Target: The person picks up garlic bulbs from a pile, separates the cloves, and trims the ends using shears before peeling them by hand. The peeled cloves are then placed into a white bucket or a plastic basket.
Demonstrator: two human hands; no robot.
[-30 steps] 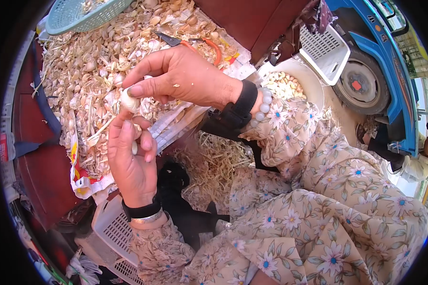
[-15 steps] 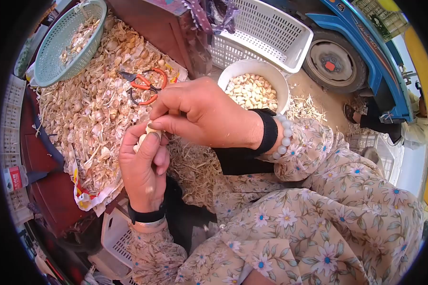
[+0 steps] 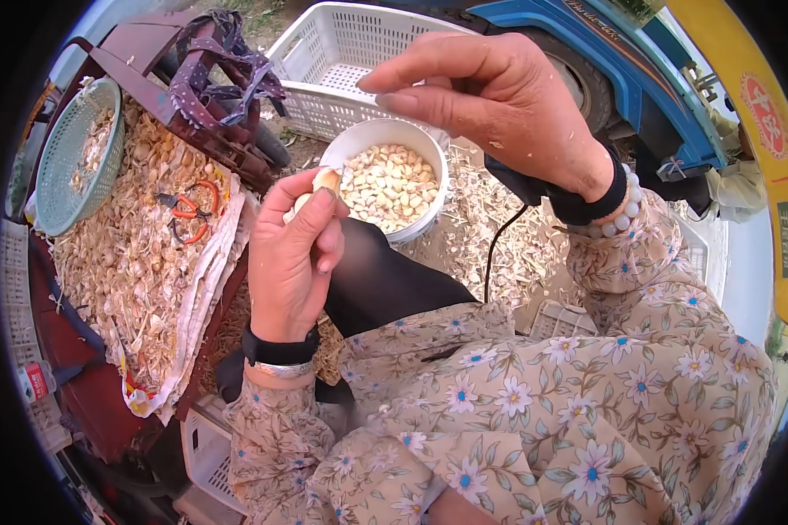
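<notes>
Left hand [image 3: 289, 262] pinches a garlic clove [image 3: 326, 180] beside the white bowl [image 3: 385, 125]; right hand [image 3: 499, 96] hovers above, fingertips nearly together, grip unclear.

The clove [image 3: 327, 180] is mostly covered by the fingers of the left hand [image 3: 289, 262]; only its tip shows. On the right hand [image 3: 490, 96], thumb and forefinger nearly meet, and anything between them is too small to tell. This hand hides part of the crate [image 3: 324, 61]. The left hand covers the left rim of the bowl [image 3: 385, 125]. The scissors [image 3: 188, 214] lie half buried in skins [image 3: 123, 262]. The vehicle [image 3: 648, 79] runs out of view at the top.
</notes>
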